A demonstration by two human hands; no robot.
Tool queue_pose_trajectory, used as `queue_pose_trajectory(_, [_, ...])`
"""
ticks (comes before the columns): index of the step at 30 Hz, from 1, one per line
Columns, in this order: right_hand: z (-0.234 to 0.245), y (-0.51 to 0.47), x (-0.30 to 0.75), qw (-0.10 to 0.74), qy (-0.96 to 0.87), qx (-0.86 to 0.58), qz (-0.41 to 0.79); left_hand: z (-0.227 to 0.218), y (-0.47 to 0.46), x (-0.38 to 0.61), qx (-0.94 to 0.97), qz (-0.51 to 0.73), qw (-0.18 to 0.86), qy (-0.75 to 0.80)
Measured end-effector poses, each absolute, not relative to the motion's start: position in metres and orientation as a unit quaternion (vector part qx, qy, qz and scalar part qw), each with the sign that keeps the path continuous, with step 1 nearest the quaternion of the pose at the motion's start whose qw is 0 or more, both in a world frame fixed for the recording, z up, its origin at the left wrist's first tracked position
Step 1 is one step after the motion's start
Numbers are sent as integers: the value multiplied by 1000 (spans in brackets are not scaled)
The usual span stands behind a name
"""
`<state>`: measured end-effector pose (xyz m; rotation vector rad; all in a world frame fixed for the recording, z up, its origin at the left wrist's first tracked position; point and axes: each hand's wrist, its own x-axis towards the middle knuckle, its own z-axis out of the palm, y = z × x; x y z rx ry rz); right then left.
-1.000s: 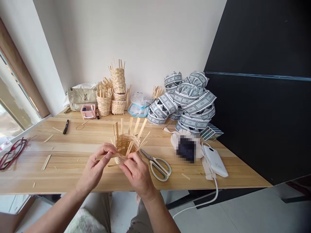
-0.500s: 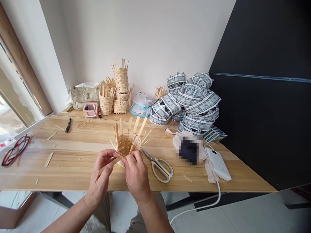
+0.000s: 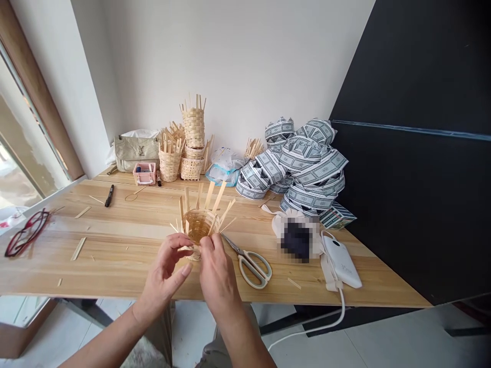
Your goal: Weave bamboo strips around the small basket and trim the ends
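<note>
From my remote seat, the head view showed the woven basket (image 3: pixel 199 228) standing on the near middle of the table (image 3: pixel 126 271), directly in front of the person and partly hidden by both hands. The left hand (image 3: pixel 171 263) was half spread, thumb well apart from the curled fingers, at the basket's near left side; I saw nothing gripped in it. The right hand (image 3: pixel 215 263) was closed, its bunched fingers on the near right rim, though I could not tell whether it pinched a strip as well. I judged the wall largely done, since its weave ran right round wherever I could see it. The edge looked unfinished to me: long stakes (image 3: pixel 219 197) rose from the far side, and thinner ones splayed out left and right. How the near edge stood, I could not tell behind the fingers. Scissors (image 3: pixel 255 270) lay just beside the basket on the right, untouched, and at the back, stacked baskets (image 3: pixel 193 129) also bore stakes poking up.
</note>
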<state>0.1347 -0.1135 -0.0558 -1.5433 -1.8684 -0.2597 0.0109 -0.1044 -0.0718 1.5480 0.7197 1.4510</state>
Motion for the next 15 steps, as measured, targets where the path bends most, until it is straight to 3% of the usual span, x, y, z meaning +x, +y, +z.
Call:
queue_pose_trajectory(9, [-57,-104,135,322,-719,-605,-117,-67,-69,6,618,606,359,349])
queue_pose_trajectory(15, [-68,-100,138,415,-715,-554,-97,-66,-61,0,652,590,310,363])
